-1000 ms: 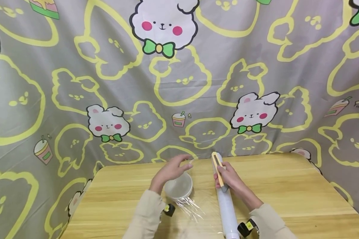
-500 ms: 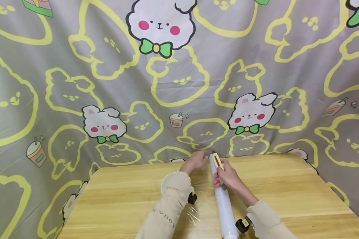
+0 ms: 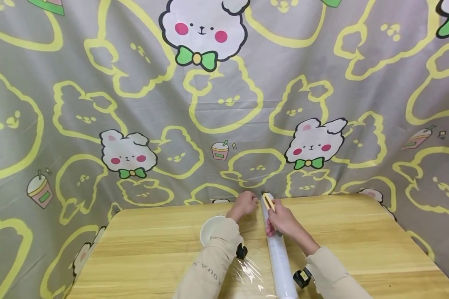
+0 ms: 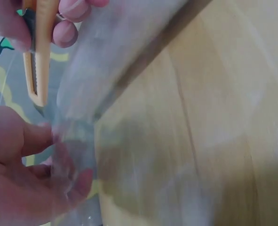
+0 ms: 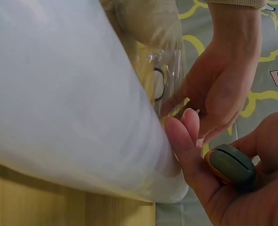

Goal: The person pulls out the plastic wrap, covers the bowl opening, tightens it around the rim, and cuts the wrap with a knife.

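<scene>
My right hand [image 3: 282, 220] holds a yellow utility knife [image 3: 268, 202] over the far end of a long roll of plastic wrap [image 3: 280, 265], its fingers touching the roll. To the left of that end, my left hand [image 3: 245, 205] pinches the edge of the clear film [image 4: 75, 141], which stretches from the roll. In the left wrist view, the knife [image 4: 41, 70] points down towards the film just above the left thumb. A white bowl [image 3: 208, 230] sits under the film's left side, partly hidden by my left sleeve.
Everything lies on a wood-grain table [image 3: 153, 245]. Behind its far edge hangs a grey curtain [image 3: 247, 124] with cartoon prints, close to both hands. Loose film [image 3: 247, 270] shines on the table between the left forearm and the roll.
My left hand has moved from above the bowl, fingers spread, to the right and now pinches the film beside the roll's far end. The knife has shifted slightly left.
</scene>
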### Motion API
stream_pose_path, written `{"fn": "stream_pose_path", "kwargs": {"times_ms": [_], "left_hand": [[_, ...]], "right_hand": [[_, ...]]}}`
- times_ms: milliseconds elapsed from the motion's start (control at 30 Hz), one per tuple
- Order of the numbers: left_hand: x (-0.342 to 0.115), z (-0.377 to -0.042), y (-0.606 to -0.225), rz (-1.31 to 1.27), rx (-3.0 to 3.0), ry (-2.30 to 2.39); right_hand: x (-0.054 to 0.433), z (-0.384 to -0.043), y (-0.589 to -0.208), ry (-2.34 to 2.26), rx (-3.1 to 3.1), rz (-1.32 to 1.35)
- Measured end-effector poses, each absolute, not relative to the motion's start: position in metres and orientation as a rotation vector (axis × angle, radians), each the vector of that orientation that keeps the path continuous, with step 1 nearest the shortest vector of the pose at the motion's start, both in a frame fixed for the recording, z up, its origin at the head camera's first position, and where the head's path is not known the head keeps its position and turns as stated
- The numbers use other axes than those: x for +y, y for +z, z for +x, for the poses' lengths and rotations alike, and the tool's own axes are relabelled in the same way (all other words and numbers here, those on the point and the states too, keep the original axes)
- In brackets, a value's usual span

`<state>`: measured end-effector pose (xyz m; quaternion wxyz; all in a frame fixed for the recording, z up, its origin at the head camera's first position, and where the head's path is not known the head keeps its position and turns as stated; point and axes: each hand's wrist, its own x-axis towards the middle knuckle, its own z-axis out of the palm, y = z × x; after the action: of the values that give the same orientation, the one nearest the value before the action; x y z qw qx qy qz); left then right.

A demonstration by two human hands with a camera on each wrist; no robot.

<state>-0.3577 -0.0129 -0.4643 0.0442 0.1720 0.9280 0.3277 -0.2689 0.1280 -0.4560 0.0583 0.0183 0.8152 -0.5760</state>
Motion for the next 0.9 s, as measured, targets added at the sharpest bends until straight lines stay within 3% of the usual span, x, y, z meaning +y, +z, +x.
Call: {"fn": "stream_pose_path", "kwargs": {"times_ms": [367, 900], "left_hand": [[-0.009, -0.356, -0.473, 0.275, 2.467, 1.58], [-0.011, -0.357, -0.473, 0.232, 2.316, 1.738]], "right_hand": [[0.128, -0.276, -0.458, -1.61, 2.567, 0.06], [0.13, -0.293, -0.458, -1.422, 2.741, 0.01]]}}
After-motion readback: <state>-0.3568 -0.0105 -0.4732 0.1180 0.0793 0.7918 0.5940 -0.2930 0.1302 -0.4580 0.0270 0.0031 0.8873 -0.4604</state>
